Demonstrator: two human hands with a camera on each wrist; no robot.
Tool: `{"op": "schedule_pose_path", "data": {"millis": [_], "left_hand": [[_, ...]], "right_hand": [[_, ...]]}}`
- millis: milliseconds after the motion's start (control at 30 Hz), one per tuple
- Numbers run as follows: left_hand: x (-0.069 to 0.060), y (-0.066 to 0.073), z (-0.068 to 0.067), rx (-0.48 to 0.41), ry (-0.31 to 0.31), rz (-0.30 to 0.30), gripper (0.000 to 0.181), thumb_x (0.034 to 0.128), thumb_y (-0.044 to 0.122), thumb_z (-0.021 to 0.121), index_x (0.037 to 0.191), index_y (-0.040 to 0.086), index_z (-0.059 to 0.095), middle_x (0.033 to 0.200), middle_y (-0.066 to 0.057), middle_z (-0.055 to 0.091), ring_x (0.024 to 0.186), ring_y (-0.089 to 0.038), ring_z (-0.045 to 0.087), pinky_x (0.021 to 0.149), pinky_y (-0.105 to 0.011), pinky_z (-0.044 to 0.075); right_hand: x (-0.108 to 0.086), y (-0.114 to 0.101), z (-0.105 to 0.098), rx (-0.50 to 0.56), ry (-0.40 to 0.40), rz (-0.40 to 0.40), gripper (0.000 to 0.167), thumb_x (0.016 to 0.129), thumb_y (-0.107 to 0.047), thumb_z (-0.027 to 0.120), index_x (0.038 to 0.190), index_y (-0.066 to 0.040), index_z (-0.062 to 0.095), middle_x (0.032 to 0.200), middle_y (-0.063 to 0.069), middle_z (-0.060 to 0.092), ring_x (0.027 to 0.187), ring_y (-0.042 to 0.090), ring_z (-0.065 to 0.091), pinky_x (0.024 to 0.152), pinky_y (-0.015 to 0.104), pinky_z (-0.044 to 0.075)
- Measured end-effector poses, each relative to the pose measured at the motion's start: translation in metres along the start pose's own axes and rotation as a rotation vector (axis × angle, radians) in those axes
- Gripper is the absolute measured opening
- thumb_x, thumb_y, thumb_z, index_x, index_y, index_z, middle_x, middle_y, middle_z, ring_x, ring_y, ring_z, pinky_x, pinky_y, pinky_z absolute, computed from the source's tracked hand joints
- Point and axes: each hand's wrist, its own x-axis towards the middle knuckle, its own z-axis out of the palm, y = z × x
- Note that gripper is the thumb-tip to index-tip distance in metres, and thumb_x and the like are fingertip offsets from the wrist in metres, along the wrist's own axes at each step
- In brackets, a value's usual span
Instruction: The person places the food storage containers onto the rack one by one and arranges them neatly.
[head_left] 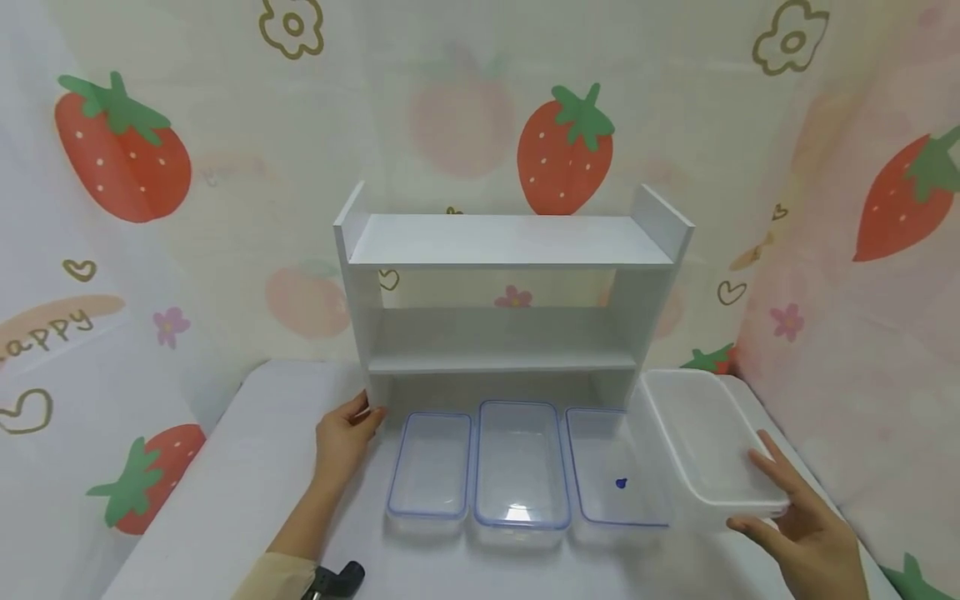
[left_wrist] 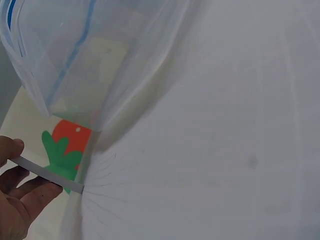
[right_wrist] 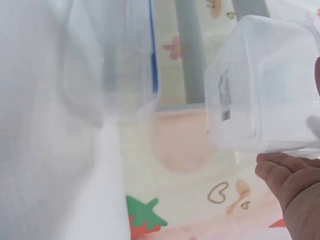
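Note:
My left hand point(head_left: 347, 437) pinches the lower left side panel of a white shelf rack point(head_left: 502, 342). In the left wrist view, the panel's grey edge point(left_wrist: 47, 175) lies between thumb and fingers. At the right, my right hand point(head_left: 813, 525) grips a translucent white plastic box point(head_left: 705, 437) by its near right corner, holding it tilted. Its clear side point(right_wrist: 232, 90) carries a small dark-printed label. Before the rack stand three clear containers with blue rims: a left one point(head_left: 430, 467), a middle one point(head_left: 522, 467) and a right one point(head_left: 611, 454), partly covered by the held box.
The white tabletop point(head_left: 285, 417) runs around the containers. A cloth with strawberry prints point(head_left: 566, 150) hangs behind and on both sides. Two tiers of the rack show bare boards. A dark strap point(head_left: 335, 581) sits at the left wrist.

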Motion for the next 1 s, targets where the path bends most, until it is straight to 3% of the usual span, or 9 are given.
{"op": "schedule_pose_path", "data": {"millis": [133, 367, 467, 667, 867, 1000], "left_hand": [[0.000, -0.001, 0.000, -0.002, 0.003, -0.004, 0.049, 0.0948, 0.017, 0.075, 0.138, 0.000, 0.060, 0.139, -0.022, 0.061, 0.116, -0.037, 0.069, 0.079, -0.021, 0.060], [0.006, 0.003, 0.001, -0.006, -0.001, 0.023, 0.051, 0.0954, 0.022, 0.075, 0.140, 0.002, 0.060, 0.138, -0.020, 0.063, 0.115, -0.036, 0.070, 0.080, -0.022, 0.061], [0.005, 0.002, 0.000, 0.010, -0.004, 0.008, 0.050, 0.0954, 0.022, 0.075, 0.140, 0.003, 0.061, 0.139, -0.019, 0.063, 0.116, -0.036, 0.069, 0.080, -0.023, 0.062], [0.005, 0.000, -0.001, 0.013, 0.009, 0.002, 0.049, 0.0953, 0.022, 0.075, 0.138, 0.004, 0.062, 0.138, -0.019, 0.064, 0.113, -0.035, 0.071, 0.079, -0.022, 0.062], [0.004, 0.000, -0.001, 0.000, 0.012, 0.000, 0.047, 0.0943, 0.020, 0.076, 0.137, 0.004, 0.063, 0.136, -0.017, 0.065, 0.113, -0.034, 0.071, 0.077, -0.022, 0.062], [0.004, 0.001, -0.001, -0.013, 0.008, -0.005, 0.047, 0.0944, 0.019, 0.076, 0.137, 0.003, 0.063, 0.137, -0.017, 0.065, 0.113, -0.034, 0.071, 0.077, -0.023, 0.062]], "right_hand": [[0.004, -0.011, 0.004, 0.001, -0.036, -0.014, 0.081, 0.071, 0.039, 0.063, 0.146, 0.020, 0.037, 0.167, 0.015, 0.029, 0.144, 0.008, 0.046, 0.098, 0.019, 0.053], [0.015, -0.032, 0.013, -0.036, -0.027, 0.027, 0.079, 0.077, 0.034, 0.064, 0.149, 0.013, 0.040, 0.168, 0.008, 0.030, 0.138, 0.005, 0.051, 0.090, 0.019, 0.057], [0.018, -0.038, 0.017, -0.050, -0.050, 0.017, 0.079, 0.077, 0.033, 0.064, 0.149, 0.013, 0.039, 0.168, 0.006, 0.030, 0.140, 0.003, 0.048, 0.090, 0.019, 0.058], [0.028, -0.051, 0.025, -0.051, -0.080, -0.021, 0.080, 0.076, 0.034, 0.065, 0.149, 0.013, 0.040, 0.168, 0.008, 0.030, 0.148, 0.004, 0.039, 0.094, 0.019, 0.055], [0.034, -0.062, 0.035, -0.049, -0.082, 0.004, 0.081, 0.075, 0.034, 0.066, 0.149, 0.013, 0.040, 0.168, 0.011, 0.030, 0.143, 0.008, 0.047, 0.094, 0.020, 0.056], [0.040, -0.066, 0.044, -0.028, -0.097, -0.037, 0.081, 0.073, 0.035, 0.067, 0.147, 0.014, 0.042, 0.166, 0.016, 0.031, 0.141, 0.015, 0.051, 0.094, 0.020, 0.056]]}}
